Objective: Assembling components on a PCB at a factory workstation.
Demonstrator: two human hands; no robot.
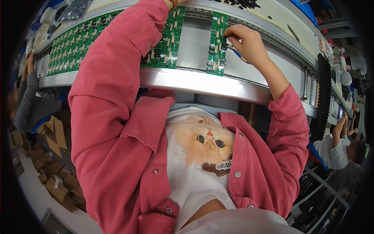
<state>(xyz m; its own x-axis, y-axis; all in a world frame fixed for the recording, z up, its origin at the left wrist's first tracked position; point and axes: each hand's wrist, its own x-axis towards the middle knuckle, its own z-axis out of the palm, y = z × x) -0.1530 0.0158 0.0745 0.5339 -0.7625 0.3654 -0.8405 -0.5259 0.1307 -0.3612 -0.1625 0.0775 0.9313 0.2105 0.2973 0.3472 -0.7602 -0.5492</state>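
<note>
A narrow green circuit board (217,43) with black and pale components lies across the metal rails. My right hand (246,41) is at its right edge, thumb and fingers pinched together over the components. What the fingertips hold is too small to make out. A thin white and blue stick-like thing (239,55) shows just under this hand; whether the hand grips it I cannot tell. My left arm reaches across a wider run of green boards (166,45). Of my left hand (179,2) only a part by the wrist shows at the top edge, its fingers out of view.
Many more boards (78,46) line the rails at left. Tweezers (293,33) and a pile of small black parts (241,3) lie on the far ledge. A metal bar (202,80) forms the near edge. Other people sit at both sides; cardboard boxes (58,187) stand lower left.
</note>
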